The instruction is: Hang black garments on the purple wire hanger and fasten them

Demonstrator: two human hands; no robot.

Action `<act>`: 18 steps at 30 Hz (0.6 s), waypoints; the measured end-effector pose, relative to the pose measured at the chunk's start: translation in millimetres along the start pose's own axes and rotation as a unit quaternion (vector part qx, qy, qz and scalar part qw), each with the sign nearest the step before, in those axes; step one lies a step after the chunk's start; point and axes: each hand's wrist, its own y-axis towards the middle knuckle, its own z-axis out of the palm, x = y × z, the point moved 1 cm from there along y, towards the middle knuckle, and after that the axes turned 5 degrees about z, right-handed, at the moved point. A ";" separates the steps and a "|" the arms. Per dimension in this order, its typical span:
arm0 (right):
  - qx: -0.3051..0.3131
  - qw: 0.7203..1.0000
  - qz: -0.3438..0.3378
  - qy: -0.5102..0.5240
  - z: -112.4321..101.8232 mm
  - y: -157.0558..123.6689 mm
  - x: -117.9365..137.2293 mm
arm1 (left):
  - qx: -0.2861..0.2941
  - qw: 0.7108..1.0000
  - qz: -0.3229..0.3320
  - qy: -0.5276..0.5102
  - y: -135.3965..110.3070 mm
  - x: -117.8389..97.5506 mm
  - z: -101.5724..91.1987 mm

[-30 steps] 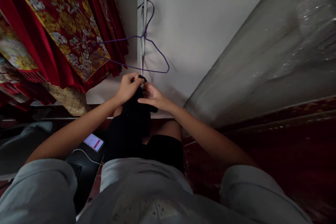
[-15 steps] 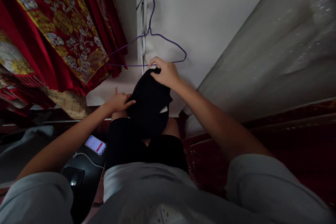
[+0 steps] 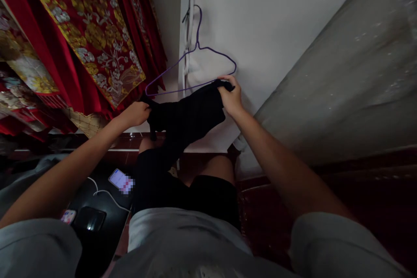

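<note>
While the left hand point(image 3: 138, 114) and the right hand point(image 3: 232, 98) grip it, the black cloth point(image 3: 192, 115) spreads wide

Since each hand pinches one end, the cloth stretches from left to right in the middle, above the person's knees. The left hand is closed on the left end, in a fist. The right hand holds the far right corner between its thumb and fingers. Part of the cloth hangs down over the near black shorts point(image 3: 151, 186).

Just past the cloth is a purple hanger point(image 3: 197, 46), with a white wall point(image 3: 276, 21) behind it. The cloth's far edge comes up to the hanger's bottom bar, but I cannot tell if they touch.

On the far left hang red clothes point(image 3: 100, 43) with gold and silver flowers. At the near left, a phone point(image 3: 117, 178) and a white cord point(image 3: 112, 197) lie on a shiny black top point(image 3: 104, 241). Gray sheeting point(image 3: 342, 87) leans on the right.
</note>
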 end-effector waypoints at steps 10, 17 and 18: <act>0.034 0.991 0.099 -0.085 3.8 -2.0 18.4 | -0.149 0.987 -0.054 -0.036 13.0 6.8 -46.4; 0.055 0.987 0.107 -0.106 -21.3 -17.4 41.6 | -0.282 0.929 0.111 -0.211 68.2 -27.8 -50.9; 0.070 0.988 0.095 -0.103 -22.9 -19.8 43.4 | -0.268 0.928 0.137 -0.218 77.0 -32.1 -48.5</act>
